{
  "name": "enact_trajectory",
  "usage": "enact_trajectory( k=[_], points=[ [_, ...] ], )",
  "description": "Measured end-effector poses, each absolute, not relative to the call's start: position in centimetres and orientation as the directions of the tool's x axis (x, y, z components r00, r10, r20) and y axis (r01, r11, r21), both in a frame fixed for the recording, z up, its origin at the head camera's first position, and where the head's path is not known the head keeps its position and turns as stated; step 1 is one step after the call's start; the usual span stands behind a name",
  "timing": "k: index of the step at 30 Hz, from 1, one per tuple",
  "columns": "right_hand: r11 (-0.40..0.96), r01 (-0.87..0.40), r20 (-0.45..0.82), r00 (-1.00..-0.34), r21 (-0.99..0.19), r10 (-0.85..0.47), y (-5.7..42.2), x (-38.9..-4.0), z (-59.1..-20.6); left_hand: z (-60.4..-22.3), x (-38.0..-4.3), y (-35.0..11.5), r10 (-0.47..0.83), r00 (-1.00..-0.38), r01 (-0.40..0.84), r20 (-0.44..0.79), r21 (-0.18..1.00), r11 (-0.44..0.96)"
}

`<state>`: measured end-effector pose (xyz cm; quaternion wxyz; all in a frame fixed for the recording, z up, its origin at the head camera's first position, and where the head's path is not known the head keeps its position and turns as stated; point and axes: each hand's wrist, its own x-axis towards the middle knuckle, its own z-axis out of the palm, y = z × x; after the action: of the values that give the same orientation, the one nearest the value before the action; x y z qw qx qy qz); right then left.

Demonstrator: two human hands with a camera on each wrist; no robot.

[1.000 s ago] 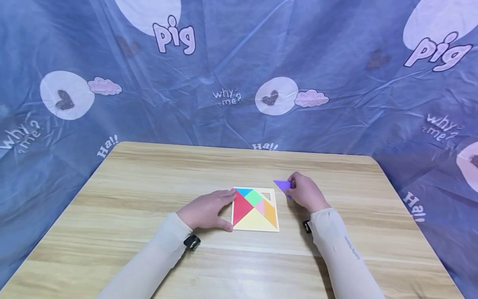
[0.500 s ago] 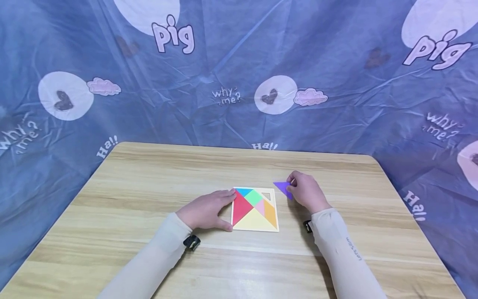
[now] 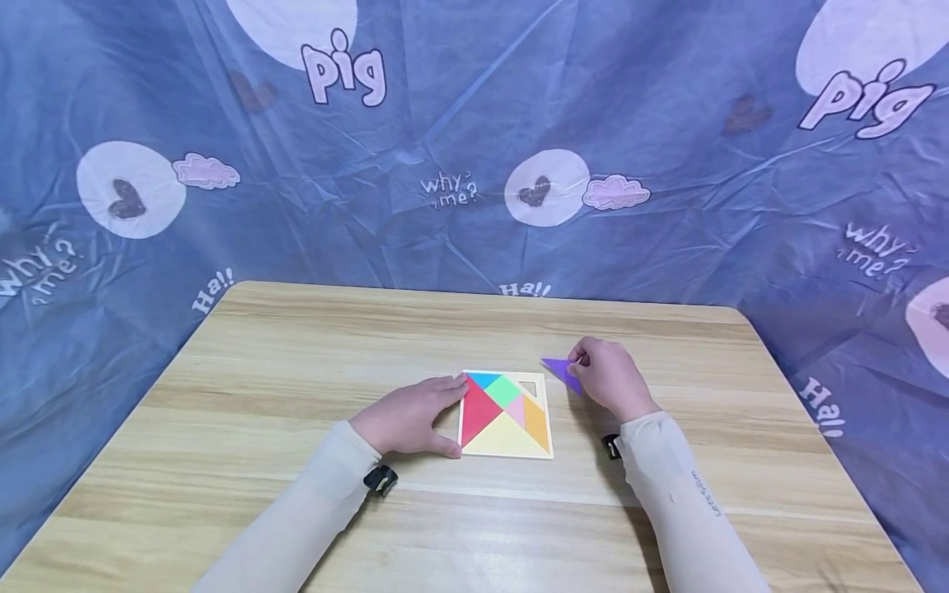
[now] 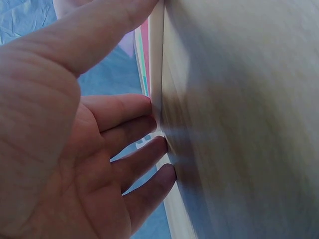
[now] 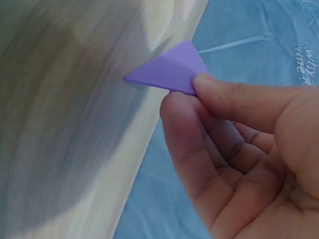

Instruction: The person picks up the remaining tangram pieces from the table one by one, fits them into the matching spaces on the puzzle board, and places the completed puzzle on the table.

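My right hand (image 3: 610, 380) pinches a purple triangular tangram piece (image 3: 561, 371) between thumb and index finger. In the right wrist view the tangram piece (image 5: 172, 69) points away from the fingertips, close over the wooden table. A square tangram tray (image 3: 507, 455) with a pale frame lies left of that hand. It holds red, yellow, blue, green, pink and orange pieces, and a bare recess (image 3: 530, 388) shows at its far right corner. Along the tray's left side, my left hand (image 3: 408, 416) touches the frame with thumb and fingers spread. Its fingers (image 4: 132, 107) look fairly straight in the left wrist view.
The wood-grain table (image 3: 334, 329) stretches out on all sides of the tray. A blue printed curtain (image 3: 445, 247) hangs behind it and along both sides. Dark wrist bands (image 3: 381, 480) sit at the cuffs of both pale sleeves.
The purple piece has shifted and turned slightly in my right hand's pinch, and that hand has edged a little away from me. My left hand and the tray stay in place.
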<state>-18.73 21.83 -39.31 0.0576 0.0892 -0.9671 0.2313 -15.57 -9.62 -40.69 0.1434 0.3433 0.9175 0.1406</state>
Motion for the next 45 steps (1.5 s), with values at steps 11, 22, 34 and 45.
enact_trajectory(
  k=[11,22,34,45],
  points=[
    [0.786,-0.179,0.216,-0.975,-0.592,-0.059,19.7,-18.5,-38.7,-40.7,-15.6,-9.8,0.668,-0.726,0.585,-0.162,0.365,0.724],
    [0.754,-0.215,0.153,-0.976,-0.621,-0.152,18.2,-18.0,-39.4,-40.5,-15.5,-9.8,0.664,-0.727,0.58,-0.173,0.363,0.729],
    [0.776,-0.193,0.083,-0.98,-0.6,-0.18,17.6,-17.9,-40.1,-40.7,-15.5,-9.7,0.658,-0.731,0.576,-0.181,0.354,0.737],
    [0.793,-0.162,0.039,-0.984,-0.587,-0.172,17.3,-17.9,-40.2,-40.5,-15.4,-9.6,0.654,-0.736,0.573,-0.177,0.351,0.741]
  ],
)
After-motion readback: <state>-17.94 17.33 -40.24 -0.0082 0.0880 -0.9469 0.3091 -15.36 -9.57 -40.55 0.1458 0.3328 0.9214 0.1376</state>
